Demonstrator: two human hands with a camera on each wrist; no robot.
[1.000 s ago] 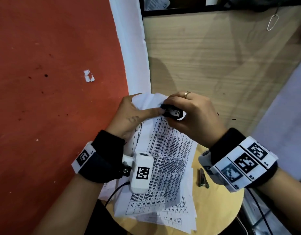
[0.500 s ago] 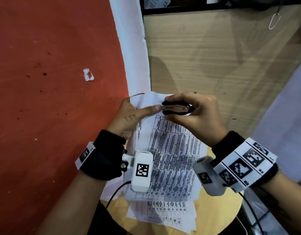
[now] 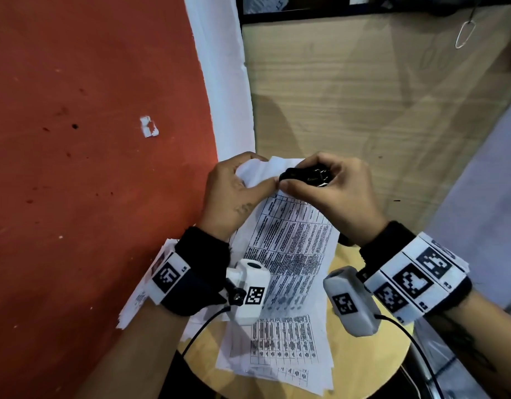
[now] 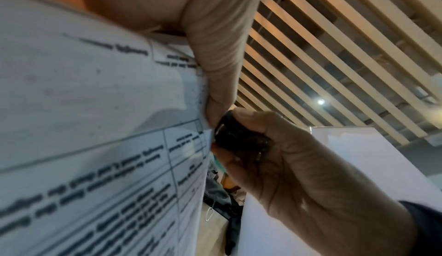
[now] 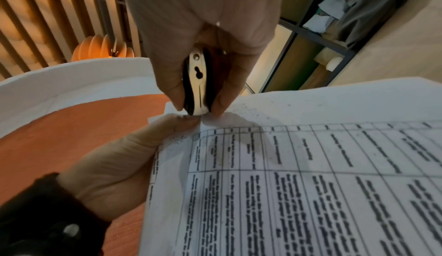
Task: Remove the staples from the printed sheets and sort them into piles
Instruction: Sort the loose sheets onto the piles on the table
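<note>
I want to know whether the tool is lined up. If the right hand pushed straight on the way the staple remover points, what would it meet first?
Most likely the top corner of the printed sheets, pinched there by the left hand. The right hand holds the staple remover with its tip at that corner; actual contact is unclear.

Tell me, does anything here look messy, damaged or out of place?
Yes. The loose printed sheets on the round table lie fanned and askew, some overhanging its edge. The corner of the held stack is crumpled where the staple remover bites. A torn white scrap sits on the red surface.
</note>
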